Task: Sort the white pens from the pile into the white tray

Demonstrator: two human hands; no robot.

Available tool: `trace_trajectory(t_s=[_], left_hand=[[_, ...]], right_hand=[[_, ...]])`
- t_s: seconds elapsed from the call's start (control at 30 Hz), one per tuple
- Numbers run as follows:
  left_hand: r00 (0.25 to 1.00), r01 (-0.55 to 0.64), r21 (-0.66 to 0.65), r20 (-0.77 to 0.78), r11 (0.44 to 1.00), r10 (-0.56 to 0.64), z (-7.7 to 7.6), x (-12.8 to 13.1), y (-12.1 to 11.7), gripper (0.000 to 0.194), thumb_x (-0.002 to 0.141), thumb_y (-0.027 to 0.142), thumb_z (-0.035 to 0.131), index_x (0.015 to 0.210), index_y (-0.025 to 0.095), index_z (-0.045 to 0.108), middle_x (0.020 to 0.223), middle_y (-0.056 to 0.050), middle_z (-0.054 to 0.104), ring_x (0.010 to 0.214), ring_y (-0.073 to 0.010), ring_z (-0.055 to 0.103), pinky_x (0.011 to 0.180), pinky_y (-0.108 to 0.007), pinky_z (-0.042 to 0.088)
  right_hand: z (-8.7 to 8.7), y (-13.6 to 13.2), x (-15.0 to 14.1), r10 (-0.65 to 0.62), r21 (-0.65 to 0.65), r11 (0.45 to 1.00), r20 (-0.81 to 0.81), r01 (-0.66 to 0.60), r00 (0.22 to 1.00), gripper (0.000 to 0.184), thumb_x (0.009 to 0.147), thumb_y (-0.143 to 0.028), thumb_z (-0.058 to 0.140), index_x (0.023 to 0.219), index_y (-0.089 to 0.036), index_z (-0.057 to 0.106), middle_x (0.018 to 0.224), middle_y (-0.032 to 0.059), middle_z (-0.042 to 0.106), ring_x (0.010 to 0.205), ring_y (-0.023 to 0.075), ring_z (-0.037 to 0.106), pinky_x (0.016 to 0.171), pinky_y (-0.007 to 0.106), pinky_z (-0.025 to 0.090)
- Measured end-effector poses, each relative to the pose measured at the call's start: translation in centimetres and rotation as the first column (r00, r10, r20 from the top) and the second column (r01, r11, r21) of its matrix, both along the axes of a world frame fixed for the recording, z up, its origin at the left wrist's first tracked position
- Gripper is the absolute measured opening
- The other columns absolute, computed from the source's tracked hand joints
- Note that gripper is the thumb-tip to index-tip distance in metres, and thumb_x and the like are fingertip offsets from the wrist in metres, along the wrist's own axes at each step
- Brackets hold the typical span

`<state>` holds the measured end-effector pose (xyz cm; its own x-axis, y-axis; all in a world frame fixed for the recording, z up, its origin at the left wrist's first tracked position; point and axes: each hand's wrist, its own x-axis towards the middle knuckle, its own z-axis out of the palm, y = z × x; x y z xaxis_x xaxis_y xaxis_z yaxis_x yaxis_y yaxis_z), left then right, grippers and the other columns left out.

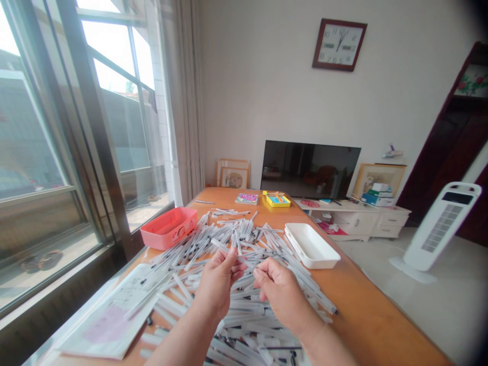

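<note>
My left hand [224, 269] is closed around a slim, translucent white pen [219, 245], thumb on top. One end of the pen sticks out past the thumb to the upper left, and the other slants down toward my right hand [272, 282]. There, my right thumb and forefinger are pinched together at the pen's lower end; the fingertips hide exactly what they grip. Beneath and around both hands spreads a big heap of loose translucent pen parts [244, 307], some with black tips or caps.
A red plastic basket [163, 241] stands left of the heap, a white tray [324, 260] right of it. An open booklet [110, 325] lies at the table's left. Farther back are a yellow box [278, 202] and a colourful booklet [246, 198]. The table edge [375, 282] runs along the right.
</note>
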<state>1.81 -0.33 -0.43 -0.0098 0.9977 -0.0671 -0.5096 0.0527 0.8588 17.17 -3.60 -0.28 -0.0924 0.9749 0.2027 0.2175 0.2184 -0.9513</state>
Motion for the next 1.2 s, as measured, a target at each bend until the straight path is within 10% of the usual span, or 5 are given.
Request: trace_trajectory(t_s=[1.2], left_hand=[[0.997, -0.046, 0.010, -0.060, 0.999, 0.046, -0.1, 0.1, -0.1, 0.041, 0.071, 0.049, 0.079, 0.081, 0.016, 0.058, 0.074, -0.002, 0.066, 0.065, -0.0110, 0.063, 0.062, -0.023, 0.046]], right_hand=[[-1.2, 0.6, 0.2, 0.041, -0.101, 0.994, -0.032, -0.045, 0.999, 0.038, 0.095, -0.053, 0.046, 0.085, -0.017, 0.058, 0.071, 0.0002, 0.065, 0.050, 0.0100, 0.054, 0.052, 0.023, 0.041]])
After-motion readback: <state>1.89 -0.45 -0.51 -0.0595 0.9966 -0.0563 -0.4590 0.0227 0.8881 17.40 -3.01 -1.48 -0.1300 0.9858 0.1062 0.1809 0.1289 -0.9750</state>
